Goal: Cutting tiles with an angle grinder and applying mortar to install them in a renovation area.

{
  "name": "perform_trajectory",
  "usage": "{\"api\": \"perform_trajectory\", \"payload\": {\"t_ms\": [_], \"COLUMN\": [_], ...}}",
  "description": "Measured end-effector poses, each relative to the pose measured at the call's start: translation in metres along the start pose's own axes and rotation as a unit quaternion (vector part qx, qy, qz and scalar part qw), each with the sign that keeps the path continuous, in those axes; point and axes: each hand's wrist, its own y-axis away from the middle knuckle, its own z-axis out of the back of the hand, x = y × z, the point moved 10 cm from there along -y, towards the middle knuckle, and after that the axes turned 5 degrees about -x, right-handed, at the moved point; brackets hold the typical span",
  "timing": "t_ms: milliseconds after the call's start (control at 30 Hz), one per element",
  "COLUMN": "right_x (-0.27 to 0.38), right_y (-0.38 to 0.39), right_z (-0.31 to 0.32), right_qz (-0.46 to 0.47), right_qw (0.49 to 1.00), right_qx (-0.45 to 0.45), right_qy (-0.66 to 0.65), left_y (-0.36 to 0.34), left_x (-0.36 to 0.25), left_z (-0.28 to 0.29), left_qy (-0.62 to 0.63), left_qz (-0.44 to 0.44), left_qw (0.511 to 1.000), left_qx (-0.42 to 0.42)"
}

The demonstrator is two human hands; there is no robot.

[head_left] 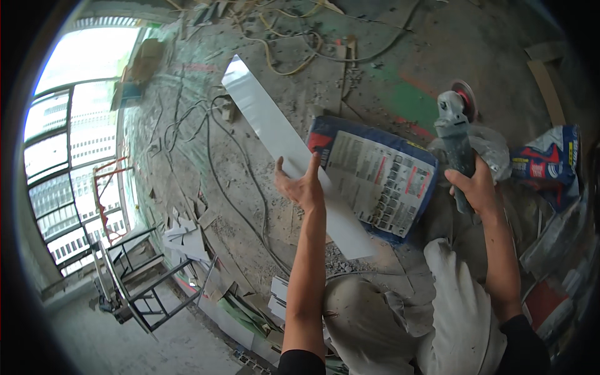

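Lengthwise, the white strip [292,150] slants toward the far left.

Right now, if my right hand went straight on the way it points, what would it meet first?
Past the angle grinder your right hand holds, the way looks free over the concrete floor. Some clear plastic shows behind the grinder, but one view leaves its depth uncertain.

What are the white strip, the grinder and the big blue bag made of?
White strip: perhaps glazed tile or smooth plastic; it shines.
Grinder: dusty dark body, probably plastic; silvery head looks like metal.
Big blue bag: maybe paper or plastic; smooth, printed, softly rounded edges.
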Motion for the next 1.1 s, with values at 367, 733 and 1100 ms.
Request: {"api": "perform_trajectory", "payload": {"t_ms": [367,733,1100], "right_x": [0.002,0.006,0.001], "right_y": [0.003,0.016,0.026], "right_z": [0.001,-0.027,-0.018], "right_qz": [-0.029,-0.012,-0.002], "right_qw": [0.999,0.998,0.997], "right_qx": [0.008,0.052,0.067], "right_qy": [0.020,0.040,0.039], "left_y": [-0.017,-0.026,-0.023], "left_x": [0.111,0.127,0.025], "left_z": [0.045,0.017,-0.004], "left_qy": [-0.042,-0.206,-0.330], "left_qz": [0.388,0.499,-0.421], "left_qw": [0.912,0.833,0.684], "left_qx": [-0.128,-0.121,0.496]}}
